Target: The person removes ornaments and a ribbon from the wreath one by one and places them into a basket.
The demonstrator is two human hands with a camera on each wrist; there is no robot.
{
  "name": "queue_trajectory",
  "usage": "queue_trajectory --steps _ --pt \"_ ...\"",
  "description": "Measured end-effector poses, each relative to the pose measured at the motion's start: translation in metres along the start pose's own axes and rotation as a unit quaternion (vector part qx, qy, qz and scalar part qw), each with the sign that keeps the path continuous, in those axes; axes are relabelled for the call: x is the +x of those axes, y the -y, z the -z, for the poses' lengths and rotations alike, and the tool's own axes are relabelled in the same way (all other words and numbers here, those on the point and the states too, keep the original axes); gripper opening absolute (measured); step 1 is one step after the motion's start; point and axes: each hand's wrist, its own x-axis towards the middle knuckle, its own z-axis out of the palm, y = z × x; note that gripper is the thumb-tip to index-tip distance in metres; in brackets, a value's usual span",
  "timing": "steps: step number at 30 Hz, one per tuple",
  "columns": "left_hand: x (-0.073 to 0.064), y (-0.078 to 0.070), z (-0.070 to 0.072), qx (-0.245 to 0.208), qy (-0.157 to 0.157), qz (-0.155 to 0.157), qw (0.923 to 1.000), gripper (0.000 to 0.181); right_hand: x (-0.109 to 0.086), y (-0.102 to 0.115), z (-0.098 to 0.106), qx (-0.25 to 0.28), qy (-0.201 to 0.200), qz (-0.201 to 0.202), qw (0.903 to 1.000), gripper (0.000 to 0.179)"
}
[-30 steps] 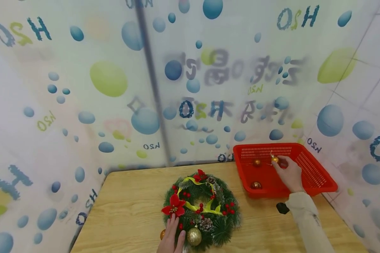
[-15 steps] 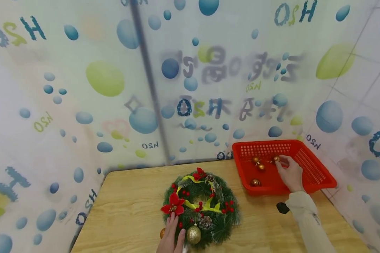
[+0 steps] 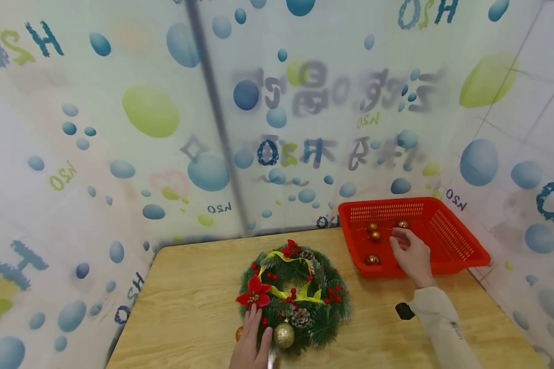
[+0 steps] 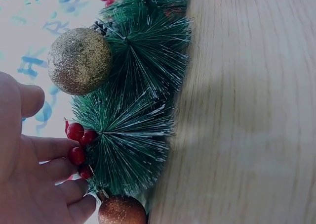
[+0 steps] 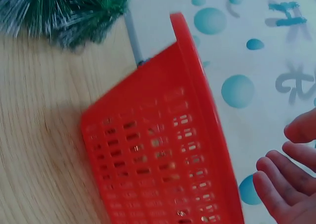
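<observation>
A green wreath (image 3: 325,328) lies on the table, trimmed with a red poinsettia (image 3: 254,293), red berries, pinecones and yellow ribbon. A gold glitter ball (image 4: 80,61) hangs on its near side, and a copper ball (image 4: 122,211) shows at its left. My left hand (image 3: 251,341) rests on the wreath's near left edge, fingers extended by the poinsettia and touching the red berries (image 4: 76,155). My right hand (image 3: 413,253) is over the red basket (image 3: 466,251), fingers loosely bent with nothing between them. Inside the basket lie several gold balls, one (image 3: 402,224) just beyond the fingertips.
The wooden table (image 3: 180,307) stands against a wall covering (image 3: 281,128) printed with blue and green bubbles. Perforated sides and a raised rim surround the basket at the table's back right. A black object (image 3: 404,311) sits at the right cuff.
My right hand has let go of a gold ball in the basket, then picked up and released another at its back, and now draws back toward me. The left hand stays on the wreath.
</observation>
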Motion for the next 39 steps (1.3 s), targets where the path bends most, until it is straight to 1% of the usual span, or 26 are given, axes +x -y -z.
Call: queue_trajectory --steps 4,9,14,18,23,25,30,32,39 --pt "0.0 -0.002 0.001 -0.001 0.011 0.01 0.9999 0.064 -0.007 0.006 -0.005 0.019 -0.008 0.001 0.9998 0.032" --pt "0.0 -0.003 0.003 -0.003 0.024 0.017 0.9996 0.064 -0.022 0.017 -0.008 0.051 -0.004 -0.006 0.9987 0.033" --pt "0.0 -0.003 0.002 0.002 0.023 0.017 0.9996 0.064 -0.034 0.026 -0.013 0.073 -0.008 -0.003 0.9973 0.03" --pt "0.0 -0.004 0.002 0.003 0.019 0.016 0.9997 0.064 -0.041 0.027 -0.019 0.083 -0.011 -0.002 0.9965 0.029" --pt "-0.001 -0.004 0.003 0.005 0.012 0.0 0.9999 0.061 -0.051 0.027 -0.029 0.092 -0.014 -0.003 0.9957 0.027" --pt "-0.001 -0.004 0.003 0.007 0.011 -0.007 0.9999 0.061 -0.056 0.027 -0.032 0.099 -0.015 0.003 0.995 0.025" --pt "-0.001 -0.004 0.003 0.006 0.012 -0.009 0.9999 0.061 -0.066 0.034 -0.039 0.123 -0.018 0.033 0.9916 0.023" --pt "-0.001 -0.004 0.003 0.005 0.013 -0.007 0.9999 0.061 -0.069 0.038 -0.041 0.132 -0.018 0.039 0.9904 0.022" --pt "-0.002 -0.006 0.004 0.001 0.017 0.001 0.9999 0.063 -0.082 0.049 -0.047 0.151 0.001 0.023 0.9883 0.024"
